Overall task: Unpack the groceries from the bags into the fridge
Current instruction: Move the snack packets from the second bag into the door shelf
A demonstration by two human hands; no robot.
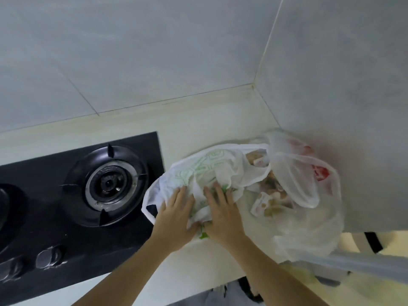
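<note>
The head view looks down on a pale countertop (194,127) that runs into a corner of grey tiled wall (154,51). Two plastic grocery bags sit on it near the right end, touching each other. The white bag with green print (207,171) lies to the left, crumpled and slumped, its left edge overhanging the black gas hob (55,217). The clear bag with red print (309,195) stands just right of it against the side wall, its handles loose and its mouth open, showing packaged food (265,204) inside in beige and brown tones; what the packets are cannot be told.

Both hands are on the white bag. The left hand (176,214) lies palm down on the bag's near left part, fingers straight and slightly spread, pressing the plastic. The right hand (221,214) lies beside it, almost touching it, fingers stretched forward over the folds; whether its thumb pinches the plastic beneath cannot be told. A scrap of green (204,235) shows between the two wrists.

On the hob, a round burner (108,184) with a pan support sits left of the bags, and two control knobs (47,258) lie at the near left. No fridge is in view.
</note>
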